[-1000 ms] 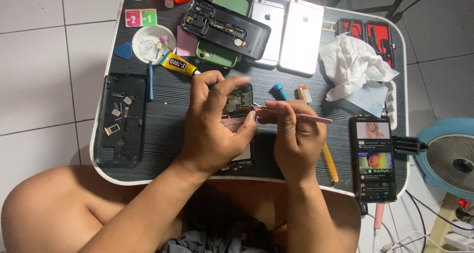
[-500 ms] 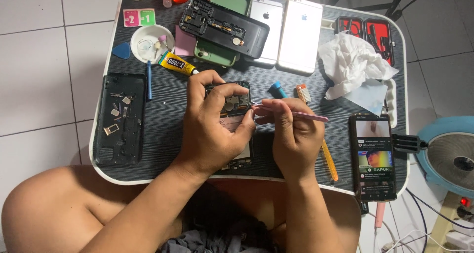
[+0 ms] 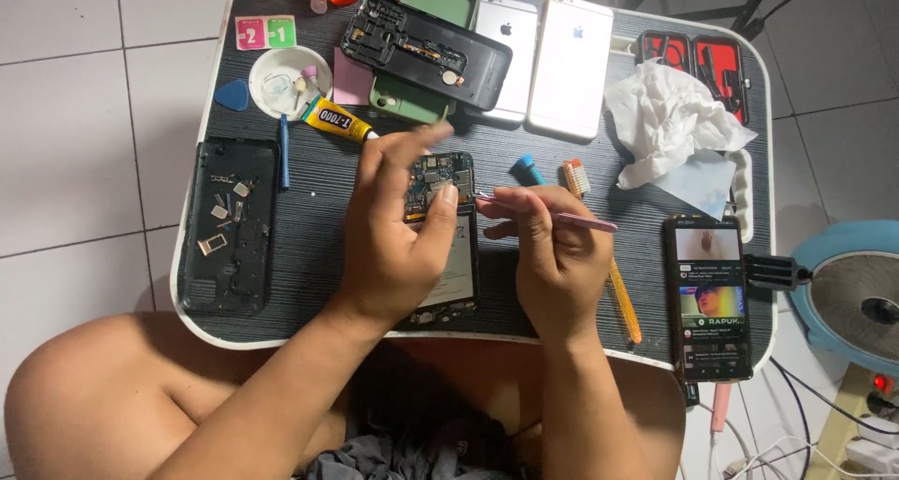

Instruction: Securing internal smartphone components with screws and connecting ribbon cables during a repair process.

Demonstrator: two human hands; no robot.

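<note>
Steadying an opened black phone with exposed circuit board (image 3: 438, 220) at centre frame on the dark surface (image 3: 318, 218), left hand (image 3: 393, 241) closed around its edge; right hand (image 3: 552, 255) pinching slim pink tweezers (image 3: 552, 216), tips angling toward the board for fine picking.

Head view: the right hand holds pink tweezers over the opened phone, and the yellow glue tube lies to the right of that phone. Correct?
Not quite. In the head view the yellow glue tube lies up and to the left of the opened phone, beside the white dish. The right hand does hold the pink tweezers there.
</note>
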